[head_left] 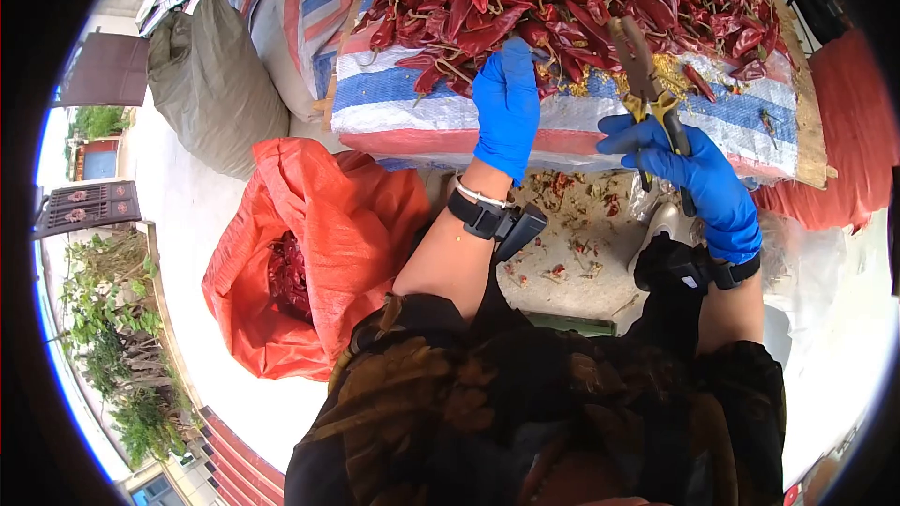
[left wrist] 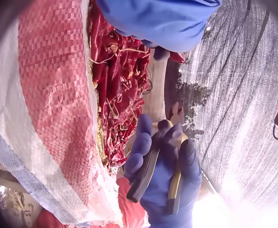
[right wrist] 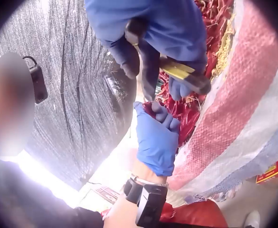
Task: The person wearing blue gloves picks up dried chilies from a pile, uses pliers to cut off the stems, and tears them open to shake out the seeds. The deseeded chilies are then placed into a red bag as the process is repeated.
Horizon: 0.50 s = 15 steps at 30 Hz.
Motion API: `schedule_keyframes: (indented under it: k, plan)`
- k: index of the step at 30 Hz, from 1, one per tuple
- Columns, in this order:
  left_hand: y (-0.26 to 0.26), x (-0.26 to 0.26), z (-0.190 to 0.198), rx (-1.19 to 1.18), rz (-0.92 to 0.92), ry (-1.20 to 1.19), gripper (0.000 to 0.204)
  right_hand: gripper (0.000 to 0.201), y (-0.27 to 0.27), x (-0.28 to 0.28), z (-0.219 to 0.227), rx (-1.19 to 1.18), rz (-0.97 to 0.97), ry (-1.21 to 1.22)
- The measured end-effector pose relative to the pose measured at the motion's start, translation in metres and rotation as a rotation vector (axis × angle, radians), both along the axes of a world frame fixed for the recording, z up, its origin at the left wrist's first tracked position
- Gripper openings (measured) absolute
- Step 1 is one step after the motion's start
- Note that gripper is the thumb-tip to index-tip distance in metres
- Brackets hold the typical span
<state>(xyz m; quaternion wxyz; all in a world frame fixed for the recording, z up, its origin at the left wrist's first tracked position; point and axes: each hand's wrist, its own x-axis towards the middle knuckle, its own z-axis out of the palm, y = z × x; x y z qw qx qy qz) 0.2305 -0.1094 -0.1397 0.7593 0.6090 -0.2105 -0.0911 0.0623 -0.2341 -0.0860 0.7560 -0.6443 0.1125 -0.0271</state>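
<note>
My left hand (head_left: 507, 103), in a blue glove, is at the front edge of a heap of dried red chili peppers (head_left: 469, 14). Its curled fingers pinch a chili pepper (right wrist: 149, 109), which shows as a small dark red piece in the right wrist view; the rest is covered by the glove. To the right, my gloved right hand (head_left: 698, 173) grips a pair of pliers (head_left: 644, 80) with black and yellow handles. The metal nose points up toward the heap in the head view. In the left wrist view the fingers wrap around the plier handles (left wrist: 146, 173).
The heap lies on a striped woven sheet (head_left: 412, 112) over a raised surface. A red sack (head_left: 328, 225) with chilies inside stands at lower left, a grey-green sack (head_left: 206, 84) behind it. Another red sack (head_left: 844, 131) is at right. Chili scraps (head_left: 558, 272) litter the floor.
</note>
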Motion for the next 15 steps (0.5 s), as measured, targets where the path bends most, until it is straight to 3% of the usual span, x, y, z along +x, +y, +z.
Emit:
schedule_keyframes:
  k: [2,4,6,7,8,10,15]
  plan:
    - [0.002,0.002,0.0,-0.009,0.021,-0.052,0.041,0.034,0.009,0.0,-0.002,-0.149,0.161,0.015]
    - [0.003,0.004,-0.001,-0.056,0.054,-0.101,0.042,0.039,0.012,-0.002,0.001,-0.189,0.186,0.117]
    - [0.007,0.007,-0.001,-0.027,0.005,-0.093,0.042,0.04,0.015,-0.004,-0.005,-0.37,0.025,0.092]
    - [0.009,0.008,0.0,-0.007,-0.039,-0.081,0.042,0.038,0.016,-0.005,-0.014,-0.607,-0.093,-0.032]
    - [0.01,0.009,-0.001,0.0,-0.044,-0.079,0.042,0.038,0.015,-0.004,-0.015,-0.6,-0.098,-0.029]
    - [0.011,0.011,-0.003,0.018,-0.085,-0.019,0.041,0.035,0.011,-0.004,-0.015,-1.162,-0.164,-0.031]
    - [0.01,0.006,0.001,0.005,-0.142,0.011,0.038,0.031,0.01,-0.003,-0.017,-1.298,-0.116,-0.015]
